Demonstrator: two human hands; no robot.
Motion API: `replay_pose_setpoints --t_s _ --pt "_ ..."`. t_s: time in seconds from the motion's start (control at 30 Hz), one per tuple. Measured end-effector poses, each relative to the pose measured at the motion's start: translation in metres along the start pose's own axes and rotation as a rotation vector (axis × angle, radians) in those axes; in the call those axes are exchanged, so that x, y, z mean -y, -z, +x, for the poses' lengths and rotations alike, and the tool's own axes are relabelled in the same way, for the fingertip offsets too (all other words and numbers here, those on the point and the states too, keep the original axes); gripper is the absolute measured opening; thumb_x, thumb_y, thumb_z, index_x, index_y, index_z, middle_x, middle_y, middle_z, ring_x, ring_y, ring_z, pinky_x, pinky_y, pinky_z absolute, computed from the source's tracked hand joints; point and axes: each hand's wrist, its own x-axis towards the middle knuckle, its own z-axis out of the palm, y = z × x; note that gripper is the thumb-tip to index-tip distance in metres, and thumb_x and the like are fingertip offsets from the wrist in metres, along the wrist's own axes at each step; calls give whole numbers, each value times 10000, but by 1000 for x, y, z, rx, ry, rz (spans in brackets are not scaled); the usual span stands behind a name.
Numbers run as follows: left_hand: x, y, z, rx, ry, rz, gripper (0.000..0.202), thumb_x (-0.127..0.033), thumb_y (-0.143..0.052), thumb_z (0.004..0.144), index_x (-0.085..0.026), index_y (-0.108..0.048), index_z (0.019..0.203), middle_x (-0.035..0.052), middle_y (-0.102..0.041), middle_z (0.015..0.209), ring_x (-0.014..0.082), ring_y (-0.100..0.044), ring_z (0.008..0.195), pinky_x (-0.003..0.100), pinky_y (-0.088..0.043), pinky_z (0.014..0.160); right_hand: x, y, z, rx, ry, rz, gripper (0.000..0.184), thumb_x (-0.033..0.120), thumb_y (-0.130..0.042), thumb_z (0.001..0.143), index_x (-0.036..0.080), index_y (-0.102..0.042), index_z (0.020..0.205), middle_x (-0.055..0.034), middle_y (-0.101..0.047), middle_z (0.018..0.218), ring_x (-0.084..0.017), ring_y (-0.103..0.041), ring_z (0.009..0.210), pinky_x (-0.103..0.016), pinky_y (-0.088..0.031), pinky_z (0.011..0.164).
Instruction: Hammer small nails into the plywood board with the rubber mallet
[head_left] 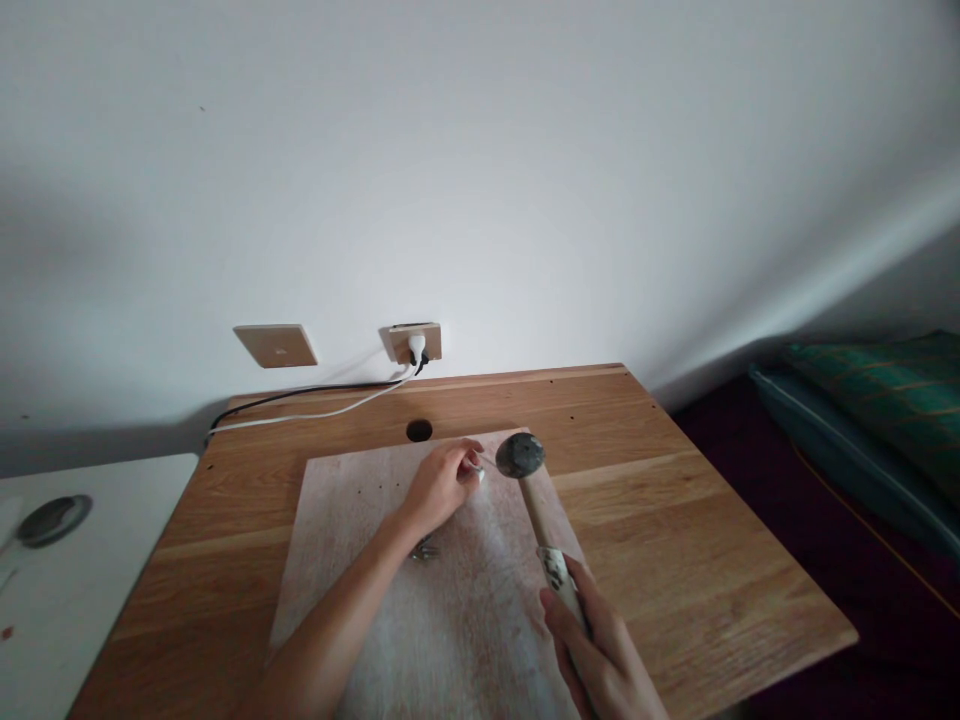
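Right hand (600, 655) clasps hammer (534, 500), left hand (441, 487) pinches a nail (486, 463) above the board (352, 540) on wooden desk (675, 560).

1. Centre frame: the left hand (442, 482) pinches a nail (487, 463) over the board (450, 620).
2. Lower centre-right: the right hand (600, 660) grips the hammer (536, 510) by its handle, with the head just beside the nail.
3. The board lies on the desk (675, 540).
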Motion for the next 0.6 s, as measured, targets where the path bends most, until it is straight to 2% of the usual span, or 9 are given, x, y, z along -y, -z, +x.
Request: replay_pose_setpoints --t_s 0.27,0.43,0.6 --pt "-1 -1 2 28 54 28 399 19 -610 726 -196 -718 1044 18 -742 895 164 -683 775 270 -526 763 -3 0 4 46 30 -23 919 837 -531 865 177 -480 1502 104 -454 498 -130 -435 371 -229 -348 364" --pt "-4 0 3 29 65 43 402 2 -642 721 -199 -731 1058 16 -753 890 172 -685 774 283 -524 776 0 -2 6 54 40 -66 887 848 -528 855 200 -501 1461 109 -446 487 -124 -392 357 -233 -323 362" --pt "-4 -1 3 14 84 8 372 -8 -657 757 -200 -730 1067 23 -765 894 175 -701 785 279 -530 773 6 -5 4 77 59 -71 866 845 -507 868 189 -507 1434 140 -368 438 -114 -358 336 -212 -283 356"
